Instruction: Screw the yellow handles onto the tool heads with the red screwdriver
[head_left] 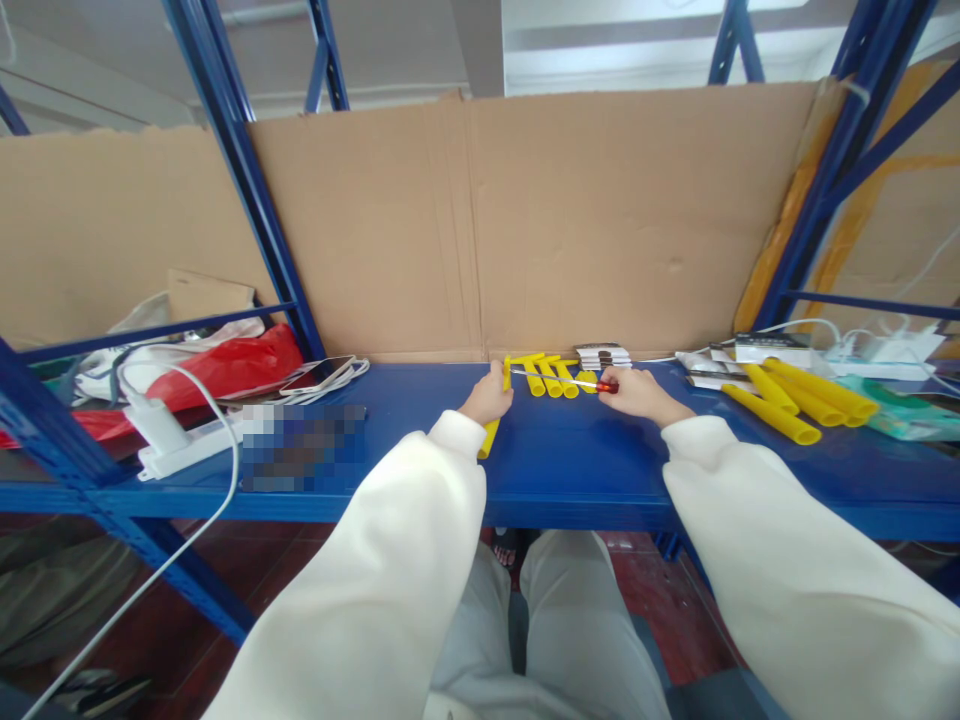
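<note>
My left hand [489, 393] is closed round a yellow tube [490, 437], whose lower end sticks out below my fingers. A red-handled screwdriver [607, 386] is gripped in my right hand [637, 394]. Its thin metal shaft points left, with the tip near the top of the held tube; whether they touch I cannot tell. Behind the shaft, several short yellow tubes [553, 383] lie side by side on the blue shelf [559, 460]. A stack of small black-and-white boxes [604, 355] stands just behind my right hand.
Longer yellow tubes [814, 395] lie at the right beside white packets and a green plastic packet [911, 412]. At the left are a white power strip [187, 450] with a cable, a phone [322, 375] and a red bag [232, 360]. A cardboard panel [600, 220] closes the back.
</note>
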